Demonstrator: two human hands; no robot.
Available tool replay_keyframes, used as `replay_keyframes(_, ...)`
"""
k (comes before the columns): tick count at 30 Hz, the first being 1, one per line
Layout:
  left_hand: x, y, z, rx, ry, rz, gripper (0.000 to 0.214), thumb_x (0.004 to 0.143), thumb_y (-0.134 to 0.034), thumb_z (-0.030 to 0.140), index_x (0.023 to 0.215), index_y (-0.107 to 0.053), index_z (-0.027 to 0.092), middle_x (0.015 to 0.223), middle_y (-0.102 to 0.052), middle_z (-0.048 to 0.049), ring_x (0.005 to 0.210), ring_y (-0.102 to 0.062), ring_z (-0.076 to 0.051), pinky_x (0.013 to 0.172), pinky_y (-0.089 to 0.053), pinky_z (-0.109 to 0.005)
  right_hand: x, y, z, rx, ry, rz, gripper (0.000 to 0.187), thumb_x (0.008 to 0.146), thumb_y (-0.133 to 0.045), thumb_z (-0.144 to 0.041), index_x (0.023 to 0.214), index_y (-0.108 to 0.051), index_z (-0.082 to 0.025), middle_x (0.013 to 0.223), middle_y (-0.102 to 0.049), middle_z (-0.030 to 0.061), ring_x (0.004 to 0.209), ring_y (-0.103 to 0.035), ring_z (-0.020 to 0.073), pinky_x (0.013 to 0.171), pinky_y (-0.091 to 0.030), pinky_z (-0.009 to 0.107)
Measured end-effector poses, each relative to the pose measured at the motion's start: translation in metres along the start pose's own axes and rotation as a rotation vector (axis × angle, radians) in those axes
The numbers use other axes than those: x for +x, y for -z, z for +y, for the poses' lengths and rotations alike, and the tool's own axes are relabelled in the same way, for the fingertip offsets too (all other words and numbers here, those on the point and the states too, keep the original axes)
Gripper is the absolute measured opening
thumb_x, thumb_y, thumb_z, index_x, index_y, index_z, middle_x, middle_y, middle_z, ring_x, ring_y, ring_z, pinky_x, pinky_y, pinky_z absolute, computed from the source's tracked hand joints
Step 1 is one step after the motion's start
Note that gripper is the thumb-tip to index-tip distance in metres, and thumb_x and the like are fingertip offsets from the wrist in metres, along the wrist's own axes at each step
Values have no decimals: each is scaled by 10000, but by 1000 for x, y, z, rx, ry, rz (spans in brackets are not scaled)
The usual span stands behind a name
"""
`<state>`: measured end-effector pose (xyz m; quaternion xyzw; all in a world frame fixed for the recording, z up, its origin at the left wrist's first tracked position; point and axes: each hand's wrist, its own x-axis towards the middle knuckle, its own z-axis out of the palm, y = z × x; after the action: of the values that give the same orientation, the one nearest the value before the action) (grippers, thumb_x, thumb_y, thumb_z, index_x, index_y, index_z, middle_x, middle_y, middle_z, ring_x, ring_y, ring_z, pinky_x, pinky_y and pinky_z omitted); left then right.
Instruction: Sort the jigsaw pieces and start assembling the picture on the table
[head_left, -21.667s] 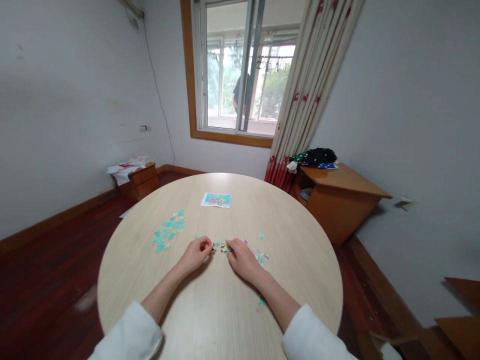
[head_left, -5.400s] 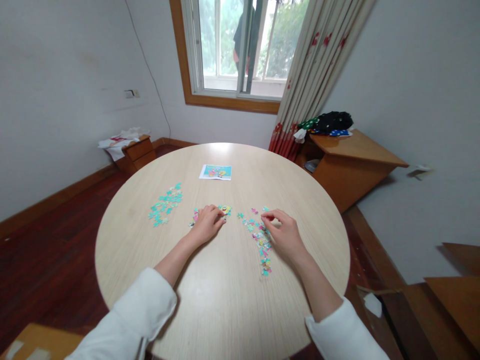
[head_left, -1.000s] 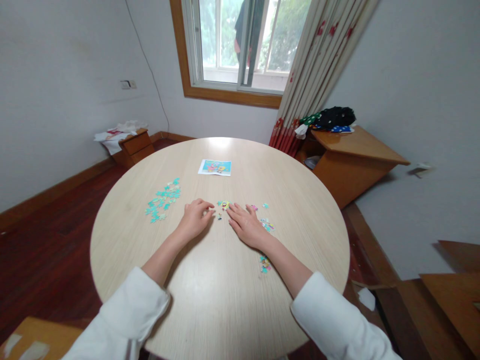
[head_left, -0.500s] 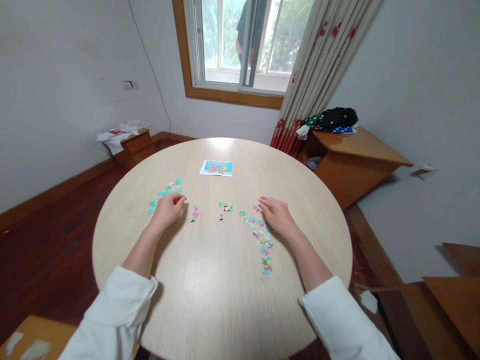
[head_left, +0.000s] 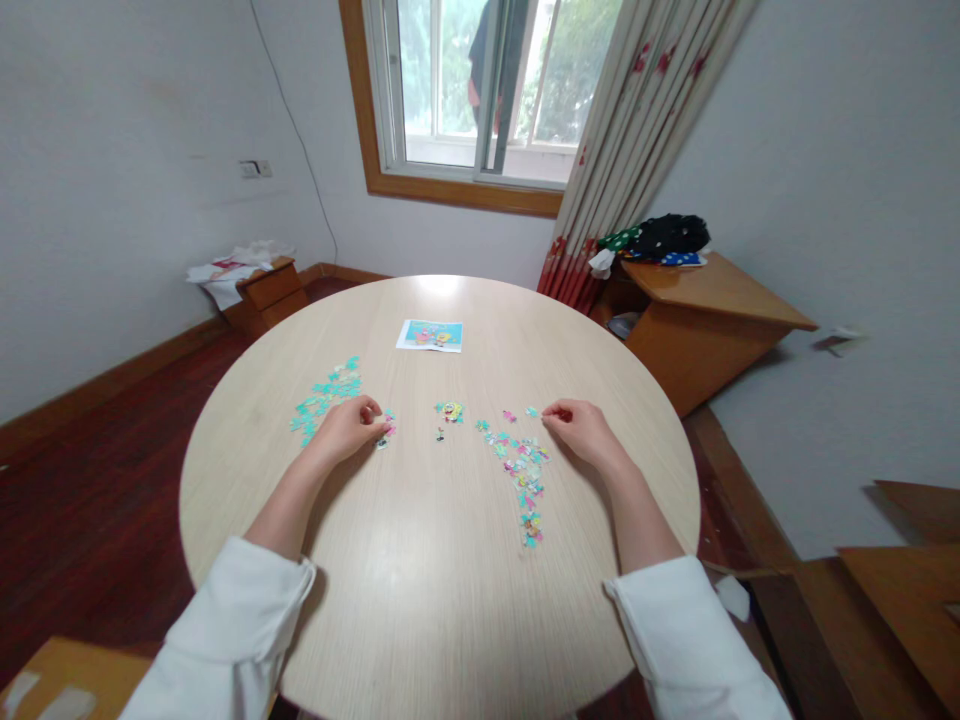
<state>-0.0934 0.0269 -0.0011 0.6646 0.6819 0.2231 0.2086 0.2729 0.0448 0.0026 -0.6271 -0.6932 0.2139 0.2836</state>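
On the round wooden table (head_left: 442, 600) lie small jigsaw pieces. My left hand (head_left: 346, 428) rests with its fingers curled at a small pink and teal cluster (head_left: 387, 430), next to a pile of teal pieces (head_left: 324, 398). My right hand (head_left: 583, 430) has its fingertips pinched together just right of a strip of mixed coloured pieces (head_left: 521, 465); whether a piece sits in the pinch I cannot see. Between my hands lies a small joined yellow cluster (head_left: 450, 411). A reference picture (head_left: 430, 335) lies further back.
A wooden cabinet (head_left: 697, 310) with dark clothes on top stands at the right, by a curtain (head_left: 630, 140). A low drawer unit (head_left: 262, 290) with papers is at the left wall. A person stands outside the window (head_left: 480, 80). Cardboard lies on the floor at both lower corners.
Within the last second both hands left the yellow cluster in the middle and spread apart. The left went to the pink and teal cluster, the right to the mixed strip's far side.
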Motion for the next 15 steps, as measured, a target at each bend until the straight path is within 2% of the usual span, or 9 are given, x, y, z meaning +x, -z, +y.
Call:
replay_keyframes(3, 0, 2, 1, 34, -7, -18, 230, 674, -639, 371, 777, -634, 166, 689, -620, -29, 671, -570, -175, 596, -377, -263, -2, 2, -1, 38, 9, -48, 172, 698, -554, -253, 709, -680, -137, 656, -654, 31, 615, -564, 139, 603, -415, 247)
replay_keyframes(7, 0, 3, 3, 47, -5, -29, 231, 686, -617, 376, 782, -633, 166, 704, -629, -34, 665, -572, -177, 598, -383, -268, 1, 0, 2, 27, 12, 31, 179, 720, -551, -258, 741, -687, -144, 687, -662, 39, 635, -567, 145, 623, -421, 256)
replay_keyframes(11, 0, 1, 1, 37, -3, -35, 228, 689, -607, 368, 786, -625, 163, 720, -640, -44, 666, -579, -180, 602, -388, -274, 8, -13, 4, -35, 12, 129, 210, 758, -577, -268, 866, -697, -135, 794, -680, 75, 697, -581, 157, 701, -447, 287)
replay_keyframes(15, 2, -1, -3, 24, -13, -15, 233, 688, -600, 376, 778, -619, 161, 710, -643, -46, 661, -585, -184, 599, -394, -280, 15, -27, 7, -133, 42, 129, 200, 746, -633, -287, 871, -692, -142, 847, -661, 82, 768, -579, 176, 759, -448, 311)
